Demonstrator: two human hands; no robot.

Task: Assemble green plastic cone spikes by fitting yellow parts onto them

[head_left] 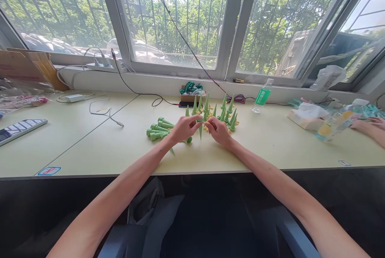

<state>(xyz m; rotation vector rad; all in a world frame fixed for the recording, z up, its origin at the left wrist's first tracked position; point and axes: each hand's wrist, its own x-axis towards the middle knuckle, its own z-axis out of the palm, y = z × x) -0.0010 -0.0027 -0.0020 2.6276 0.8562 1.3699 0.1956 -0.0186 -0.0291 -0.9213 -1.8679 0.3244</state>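
Nothing is legible (bottle label (pixel 262 97) included).

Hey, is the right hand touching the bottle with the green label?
Apart. The head view shows the right hand near the upright green spikes and the bottle farther right, with a plain gap between.

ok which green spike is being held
The green spike held point-down by the left hand; the others stand point-up or lie on the table.

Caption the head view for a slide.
Left hand and right hand meet at a down-pointing green spike before upright green spikes.
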